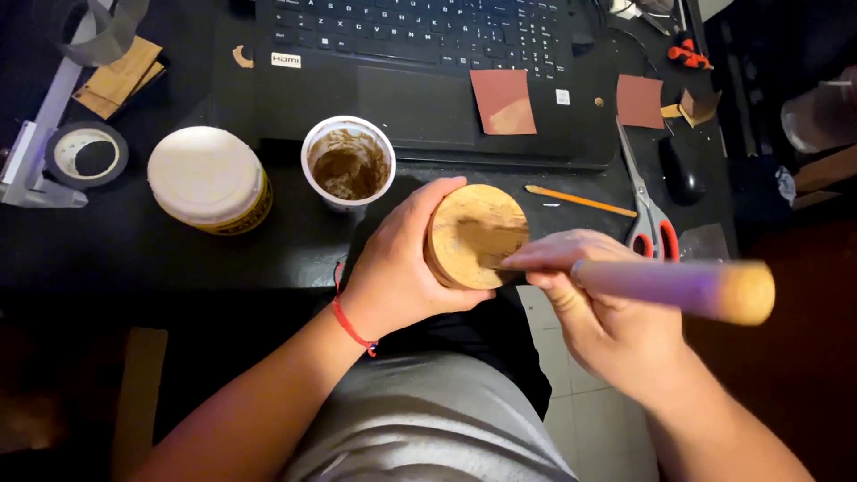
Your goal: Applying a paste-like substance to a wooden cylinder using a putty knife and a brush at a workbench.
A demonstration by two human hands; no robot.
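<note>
Our left hand [393, 272] clamps the round wooden disc [476, 235] at the black desk [295, 241] edge; our right hand [596, 308] pinches a brush handle [687, 288], tip on the disc. Beyond: open cup of brown paste [349, 163], lidded tub [208, 178], scissors [647, 210], laptop [420, 76]; dim room

Brush [678, 287] tip hidden behind right-hand fingers [553, 259], handle blurred (laptop [420, 98] cut off at top edge)
</note>
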